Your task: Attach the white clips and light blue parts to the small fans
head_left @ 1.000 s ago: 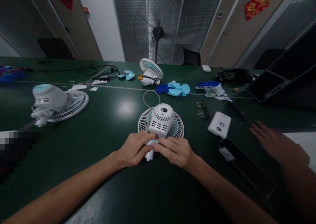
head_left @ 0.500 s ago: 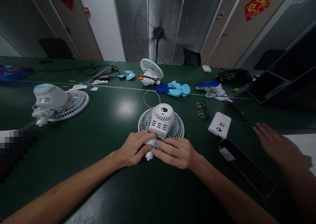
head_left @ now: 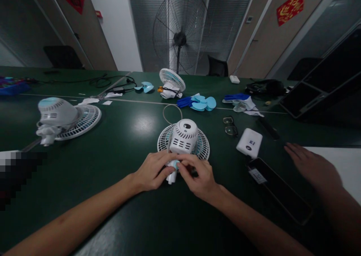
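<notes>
A small white fan (head_left: 184, 135) lies face down on the dark green table (head_left: 124, 218), its round grille beneath the motor housing and its neck toward me. My left hand (head_left: 155, 170) is closed round the left side of the neck's white clamp part (head_left: 171, 177). On the other side, my right hand (head_left: 199, 175) has thumb and index finger pinched at the light blue piece on that part. The fingers hide most of the joint between neck and housing. A thin cable loops behind the fan.
Another white fan (head_left: 58, 113) lies at the left, a third (head_left: 172, 84) at the back. Light blue blades (head_left: 203, 102), gloves (head_left: 242, 102), glasses (head_left: 230, 126), a white power bank (head_left: 249, 142) and a black device (head_left: 279, 188) are rightward. Another person's hand (head_left: 313, 167) rests at the right.
My right hand's fingers have shifted from lying across the neck to a more bent pinch at the blue piece. My left hand has hardly moved. The view has shifted slightly.
</notes>
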`<state>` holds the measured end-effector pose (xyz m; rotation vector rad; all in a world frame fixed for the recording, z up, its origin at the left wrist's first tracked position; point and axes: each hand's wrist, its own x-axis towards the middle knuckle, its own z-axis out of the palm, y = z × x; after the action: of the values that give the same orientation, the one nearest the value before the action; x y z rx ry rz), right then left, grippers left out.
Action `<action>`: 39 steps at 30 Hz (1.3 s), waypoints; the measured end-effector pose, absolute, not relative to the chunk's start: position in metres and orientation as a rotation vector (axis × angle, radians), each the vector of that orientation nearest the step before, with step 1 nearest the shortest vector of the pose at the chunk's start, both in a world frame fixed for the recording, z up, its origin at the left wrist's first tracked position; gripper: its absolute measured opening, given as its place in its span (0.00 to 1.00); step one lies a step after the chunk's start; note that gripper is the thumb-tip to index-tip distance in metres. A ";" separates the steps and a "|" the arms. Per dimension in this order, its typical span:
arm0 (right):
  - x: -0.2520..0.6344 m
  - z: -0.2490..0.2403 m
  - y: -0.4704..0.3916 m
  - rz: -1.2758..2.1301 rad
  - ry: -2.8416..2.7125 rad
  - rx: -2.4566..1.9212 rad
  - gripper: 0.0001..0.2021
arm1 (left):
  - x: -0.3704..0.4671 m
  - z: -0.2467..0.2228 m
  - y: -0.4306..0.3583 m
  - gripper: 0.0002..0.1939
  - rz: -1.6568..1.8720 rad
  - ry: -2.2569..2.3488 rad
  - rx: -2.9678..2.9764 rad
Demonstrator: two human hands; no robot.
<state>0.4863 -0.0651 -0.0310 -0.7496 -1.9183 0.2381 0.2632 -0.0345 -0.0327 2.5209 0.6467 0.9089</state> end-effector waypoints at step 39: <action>0.508 -0.025 -0.054 -0.222 -2.217 -0.399 0.18 | 0.263 -0.031 -0.033 0.16 0.934 0.600 2.485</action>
<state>0.5085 -0.0536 -0.0246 -0.3995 -2.2173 -0.2224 0.2628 -0.0330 -0.0314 2.4851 0.5999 0.9337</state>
